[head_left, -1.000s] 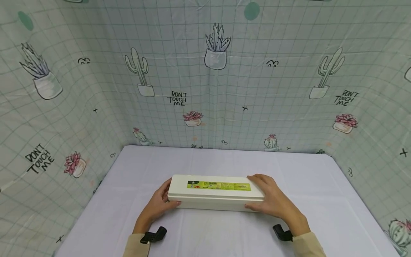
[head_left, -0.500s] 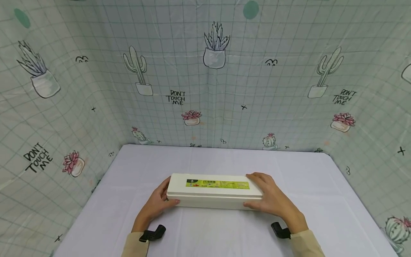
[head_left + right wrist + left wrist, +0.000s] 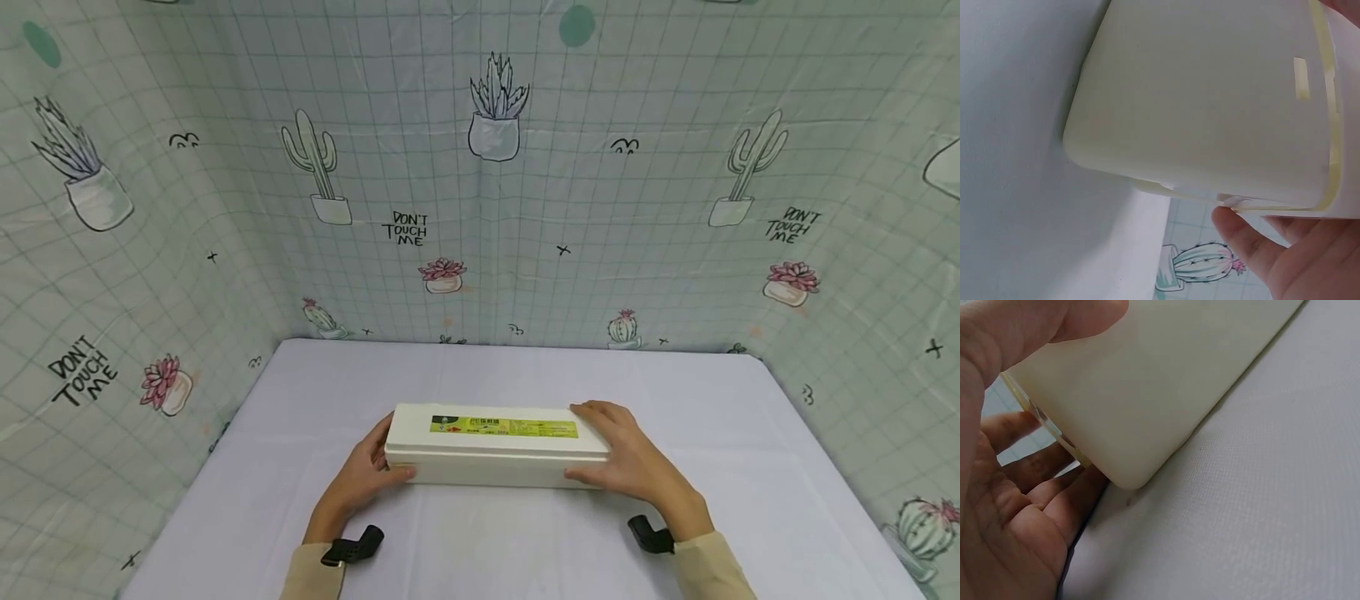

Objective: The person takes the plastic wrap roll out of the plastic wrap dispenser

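A long white cling film box (image 3: 495, 447) with a yellow-green label (image 3: 504, 427) on its lid lies lengthwise across the table. My left hand (image 3: 360, 477) grips its left end, thumb on the front wall and fingers around the far side. At the opposite end, my right hand (image 3: 630, 462) holds it the same way. The left wrist view brings the smooth front wall (image 3: 1147, 394) close, the thumb (image 3: 1079, 319) over it and the other fingers at the end. From the right wrist, the lid seam (image 3: 1330, 119) shows yellowish, with fingers (image 3: 1244, 237) at the box's far edge.
A white cloth (image 3: 480, 542) covers the table. Curtains (image 3: 495, 208) printed with a grid, cacti and succulents enclose the back and both sides. A black band with a small camera mount (image 3: 352, 547) sits on each wrist.
The head view has shifted a little, so everything sits slightly further left in it. Both hands keep the same hold on the cling film box.
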`<act>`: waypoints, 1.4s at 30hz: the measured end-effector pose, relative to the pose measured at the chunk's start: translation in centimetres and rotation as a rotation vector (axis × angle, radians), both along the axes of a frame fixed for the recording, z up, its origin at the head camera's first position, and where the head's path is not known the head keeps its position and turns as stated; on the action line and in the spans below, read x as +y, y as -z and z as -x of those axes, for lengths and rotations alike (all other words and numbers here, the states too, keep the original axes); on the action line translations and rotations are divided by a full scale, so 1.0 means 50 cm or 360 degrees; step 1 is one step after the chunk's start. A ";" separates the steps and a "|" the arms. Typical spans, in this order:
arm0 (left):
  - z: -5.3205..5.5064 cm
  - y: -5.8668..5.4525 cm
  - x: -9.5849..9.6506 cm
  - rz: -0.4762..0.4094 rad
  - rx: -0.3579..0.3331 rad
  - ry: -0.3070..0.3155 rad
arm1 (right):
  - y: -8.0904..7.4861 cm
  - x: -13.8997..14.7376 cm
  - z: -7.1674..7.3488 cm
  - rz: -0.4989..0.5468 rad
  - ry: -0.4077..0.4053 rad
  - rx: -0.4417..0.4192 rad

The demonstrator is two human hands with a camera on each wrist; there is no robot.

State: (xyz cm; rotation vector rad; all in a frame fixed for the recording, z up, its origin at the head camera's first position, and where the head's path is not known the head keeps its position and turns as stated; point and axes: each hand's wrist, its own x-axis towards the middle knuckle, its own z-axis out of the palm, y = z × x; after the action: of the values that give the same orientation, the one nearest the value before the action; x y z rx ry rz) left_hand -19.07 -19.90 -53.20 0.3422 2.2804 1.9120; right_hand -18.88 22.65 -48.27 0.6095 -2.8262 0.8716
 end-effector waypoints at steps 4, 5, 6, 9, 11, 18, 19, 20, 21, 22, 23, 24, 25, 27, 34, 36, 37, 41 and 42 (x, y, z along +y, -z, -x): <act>0.002 0.004 -0.001 0.0004 0.0009 0.0004 | 0.001 -0.002 0.001 -0.0004 0.0020 -0.0010; 0.002 0.004 -0.001 0.0001 0.0008 0.0010 | 0.002 -0.003 0.001 0.0000 0.0026 -0.0013; 0.000 0.004 -0.001 -0.0001 0.0015 0.0014 | 0.004 -0.004 0.000 0.0005 0.0033 -0.0019; -0.004 0.003 -0.002 -0.0007 0.0006 0.0029 | 0.007 -0.005 -0.005 0.0024 0.0046 -0.0037; -0.006 0.004 -0.001 -0.0005 -0.0005 0.0022 | 0.010 -0.005 -0.008 0.0026 0.0055 -0.0039; -0.007 0.008 -0.001 -0.0034 -0.0028 0.0024 | 0.016 -0.006 -0.013 0.0037 0.0063 -0.0027; -0.008 0.009 -0.001 -0.0035 -0.0023 0.0026 | 0.017 -0.006 -0.014 0.0038 0.0061 -0.0026; -0.008 0.009 -0.002 -0.0034 -0.0018 0.0028 | 0.017 -0.007 -0.014 0.0039 0.0061 -0.0026; -0.008 0.008 -0.002 -0.0036 -0.0014 0.0026 | 0.018 -0.007 -0.014 0.0042 0.0060 -0.0026; -0.007 0.008 -0.003 -0.0031 -0.0006 0.0025 | 0.019 -0.007 -0.014 0.0044 0.0061 -0.0026; -0.007 0.007 -0.004 -0.0033 -0.0006 0.0022 | 0.019 -0.007 -0.014 0.0046 0.0061 -0.0026; -0.007 0.006 -0.004 -0.0033 -0.0007 0.0019 | 0.019 -0.008 -0.014 0.0048 0.0060 -0.0025; -0.007 0.005 -0.005 -0.0033 0.0001 0.0021 | 0.020 -0.008 -0.014 0.0049 0.0059 -0.0022; -0.007 0.004 -0.006 -0.0039 0.0002 0.0020 | 0.020 -0.009 -0.013 0.0050 0.0058 -0.0015; -0.005 0.005 -0.007 -0.0011 -0.0018 0.0016 | 0.016 -0.010 -0.014 0.0051 0.0062 0.0007; -0.004 0.006 -0.007 -0.0008 -0.0015 0.0016 | 0.015 -0.011 -0.013 0.0055 0.0066 0.0007; -0.003 0.006 -0.007 -0.0008 -0.0014 0.0017 | 0.016 -0.011 -0.013 0.0056 0.0067 0.0009; -0.004 0.005 -0.007 -0.0027 -0.0021 0.0020 | 0.017 -0.011 -0.013 0.0061 0.0071 0.0016; -0.004 0.005 -0.007 -0.0028 -0.0023 0.0022 | 0.017 -0.011 -0.014 0.0062 0.0072 0.0016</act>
State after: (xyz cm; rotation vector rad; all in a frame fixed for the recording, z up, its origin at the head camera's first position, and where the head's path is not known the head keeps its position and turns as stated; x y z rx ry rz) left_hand -18.85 -20.26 -53.45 0.3445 2.2475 1.9230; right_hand -18.18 22.08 -49.13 0.5417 -2.7951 0.9110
